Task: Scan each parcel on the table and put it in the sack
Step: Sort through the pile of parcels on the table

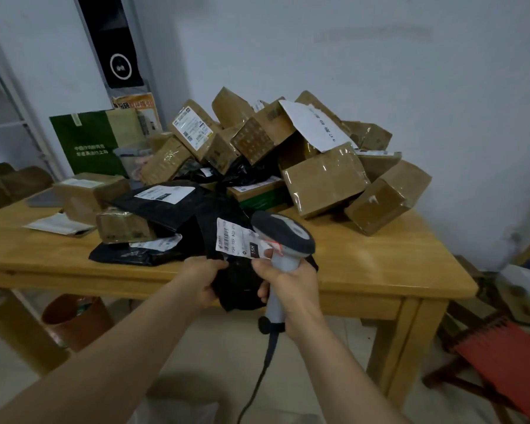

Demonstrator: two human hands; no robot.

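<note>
Left hand (201, 281) fingers clamped on black parcel bag (237, 280), held at near edge of wooden table (380, 267). Right hand (291, 289) fist wrapped round scanner (283, 240), head over bag's white label (236, 243). Cardboard boxes (322, 175) heaped behind.

Small parcel sorting room, plain white walls, wooden surface (380, 270) heaped with taped cardboard boxes (322, 179) and black mailer bags (172, 206) bearing barcode labels, corded handheld scanner (283, 240), metal shelving (10, 117) at left
</note>
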